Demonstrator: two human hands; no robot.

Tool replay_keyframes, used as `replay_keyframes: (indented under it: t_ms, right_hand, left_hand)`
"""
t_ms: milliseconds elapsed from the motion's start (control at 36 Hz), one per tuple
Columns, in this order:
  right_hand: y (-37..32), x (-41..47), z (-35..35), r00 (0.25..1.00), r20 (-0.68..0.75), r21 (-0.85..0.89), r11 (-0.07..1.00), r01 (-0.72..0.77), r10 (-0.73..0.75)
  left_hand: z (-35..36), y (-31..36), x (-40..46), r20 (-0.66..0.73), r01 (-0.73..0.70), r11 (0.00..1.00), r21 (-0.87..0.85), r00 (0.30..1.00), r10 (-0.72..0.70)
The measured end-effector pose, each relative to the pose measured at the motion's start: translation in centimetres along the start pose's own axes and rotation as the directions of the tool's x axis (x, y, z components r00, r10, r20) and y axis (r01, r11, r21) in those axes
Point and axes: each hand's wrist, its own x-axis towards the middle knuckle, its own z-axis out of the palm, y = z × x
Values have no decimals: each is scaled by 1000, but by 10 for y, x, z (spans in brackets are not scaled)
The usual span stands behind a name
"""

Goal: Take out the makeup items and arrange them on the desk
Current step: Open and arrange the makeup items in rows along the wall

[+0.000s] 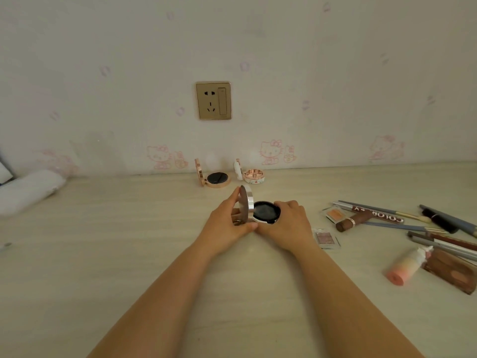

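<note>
Compact (pixel 259 211) open in my left hand (pixel 227 223) and right hand (pixel 289 226), pale desk (pixel 129 254) under it, wall socket (pixel 213 100) behind, brown palette (pixel 450 273) cut off right.

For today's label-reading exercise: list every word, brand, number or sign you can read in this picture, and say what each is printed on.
"COLOR": upside down on the long dark red pencil at the right of the desk; the letters after it are too blurred to read.
Wall socket: no readable text.
Open compact held in both hands: no text shows.

my fingers (pixel 284 206) hide the compact's (pixel 265 211) near rim; right of it, the brown palette (pixel 450 273) is cut off.
</note>
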Motion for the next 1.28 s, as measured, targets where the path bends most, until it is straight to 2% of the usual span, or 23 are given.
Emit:
replay_keyframes:
  t_ms: [111, 306, 417, 500, 611, 694, 778, 917, 1000, 1111, 1278]
  right_hand:
    - [0, -2, -2, 1000, -2, 10, 1000, -1, 1]
    - [-2, -3, -4, 1000, 7, 26, 1000, -3, 3]
    - [-2, -3, -3, 999, -24, 33, 999, -25, 25]
    - [-1, 0, 0, 997, -55, -9, 999, -45, 45]
    - [-2, 5, 2, 995, -73, -46, 996, -75, 71]
    - [-2, 10, 1, 994, -71, -82, 993, -88, 82]
    - [0, 18, -1, 995, -53, -129, 987, -93, 87]
    - [5, 34, -9, 994, -5, -165, 981, -105, 106]
    - [9, 46, -15, 992, 10, -192, 974, -118, 123]
    - [18, 64, -20, 990, 31, -189, 973, -131, 140]
    - [27, 88, -21, 988, 26, -160, 976, -146, 152]
  left_hand:
    - [-1, 2, -2, 2, -25, 976, 214, 1000, 25]
    - [-2, -10, 0, -77, 34, 900, 435, 997, -1]
    - [-3, -15, 2, -168, 103, 866, 490, 986, -22]
    - [-3, -15, 2, -228, 117, 887, 448, 974, -13]
    - [7, -3, 5, -197, 69, 946, 317, 980, -5]
    - [16, 6, 11, -213, 99, 965, 242, 976, -47]
    - [22, 13, 18, -258, 150, 952, 267, 963, -79]
    - [32, 20, 39, -360, 230, 869, 439, 931, -65]
    - [41, 22, 51, -366, 236, 868, 437, 928, -69]
    - [50, 20, 65, -379, 237, 917, 320, 919, -105]
    - [54, 17, 91, -325, 212, 973, 90, 930, -172]
